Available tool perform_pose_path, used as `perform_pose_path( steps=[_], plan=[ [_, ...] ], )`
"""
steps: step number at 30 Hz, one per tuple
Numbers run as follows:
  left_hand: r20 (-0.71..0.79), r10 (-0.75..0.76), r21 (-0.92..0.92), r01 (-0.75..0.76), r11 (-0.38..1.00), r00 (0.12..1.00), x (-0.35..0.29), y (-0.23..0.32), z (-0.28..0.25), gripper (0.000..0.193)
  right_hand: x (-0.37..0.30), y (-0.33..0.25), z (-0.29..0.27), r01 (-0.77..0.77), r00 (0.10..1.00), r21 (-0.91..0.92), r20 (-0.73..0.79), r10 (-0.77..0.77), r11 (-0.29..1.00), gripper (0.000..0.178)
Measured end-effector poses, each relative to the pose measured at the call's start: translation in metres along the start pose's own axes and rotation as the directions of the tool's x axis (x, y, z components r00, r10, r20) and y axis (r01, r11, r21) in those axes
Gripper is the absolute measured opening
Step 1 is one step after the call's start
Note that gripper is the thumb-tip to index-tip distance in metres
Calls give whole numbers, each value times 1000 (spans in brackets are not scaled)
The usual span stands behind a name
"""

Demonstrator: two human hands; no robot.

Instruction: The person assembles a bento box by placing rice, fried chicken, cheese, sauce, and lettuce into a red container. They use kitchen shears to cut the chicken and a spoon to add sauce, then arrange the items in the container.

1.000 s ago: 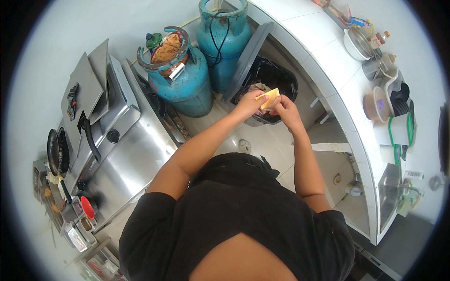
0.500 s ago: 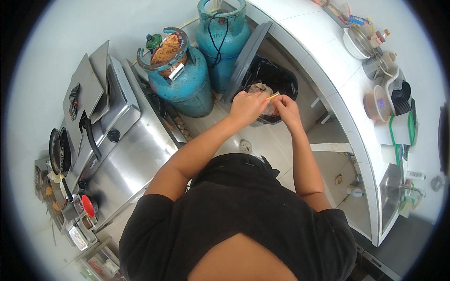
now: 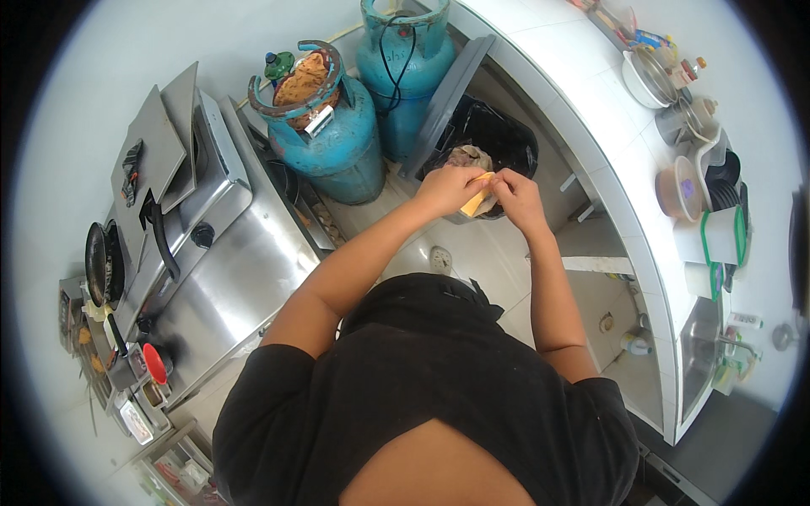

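We see the left hand [image 3: 446, 191], its grip closed on a flat yellow piece [image 3: 476, 203] above the black-lined bin [image 3: 518, 142]; whether the right hand [image 3: 518, 201], at its edge, holds it, we cannot tell.

A plain white wall [image 3: 240, 38] stands behind a shiny grey metal desk [image 3: 245, 261]. A white tiled desk [image 3: 582, 80] runs along the right. The pale tiled floor [image 3: 408, 255] is shiny.

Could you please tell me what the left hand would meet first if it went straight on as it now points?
Most likely the right hand, which is close beside it at the yellow piece; the exact depth between them is hard to judge.
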State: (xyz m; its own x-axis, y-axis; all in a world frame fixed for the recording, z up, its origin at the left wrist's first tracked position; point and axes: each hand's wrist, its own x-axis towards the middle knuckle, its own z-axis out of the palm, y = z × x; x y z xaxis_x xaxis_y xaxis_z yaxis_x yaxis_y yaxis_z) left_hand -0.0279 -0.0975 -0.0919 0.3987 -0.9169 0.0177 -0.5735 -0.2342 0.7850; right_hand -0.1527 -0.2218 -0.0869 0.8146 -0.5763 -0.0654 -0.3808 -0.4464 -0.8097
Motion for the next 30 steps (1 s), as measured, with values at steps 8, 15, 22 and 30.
perform_pose_path(
  steps=[8,15,22,30],
  plan=[
    [-103,58,136,-44,990,993,-2,0,5,22,-5,6,-4,43,988,38,-151,-36,998,19],
    [-185,259,353,-182,918,948,-3,0,10,18,-10,0,4,26,950,-18,-312,-30,1000,20],
    [-236,319,384,-213,898,918,-3,-5,13,16,-9,10,14,-63,940,92,-328,90,994,19],
    [-406,106,41,-98,994,908,-3,-11,18,21,-7,14,21,-218,917,735,-70,392,642,19]
  ],
)
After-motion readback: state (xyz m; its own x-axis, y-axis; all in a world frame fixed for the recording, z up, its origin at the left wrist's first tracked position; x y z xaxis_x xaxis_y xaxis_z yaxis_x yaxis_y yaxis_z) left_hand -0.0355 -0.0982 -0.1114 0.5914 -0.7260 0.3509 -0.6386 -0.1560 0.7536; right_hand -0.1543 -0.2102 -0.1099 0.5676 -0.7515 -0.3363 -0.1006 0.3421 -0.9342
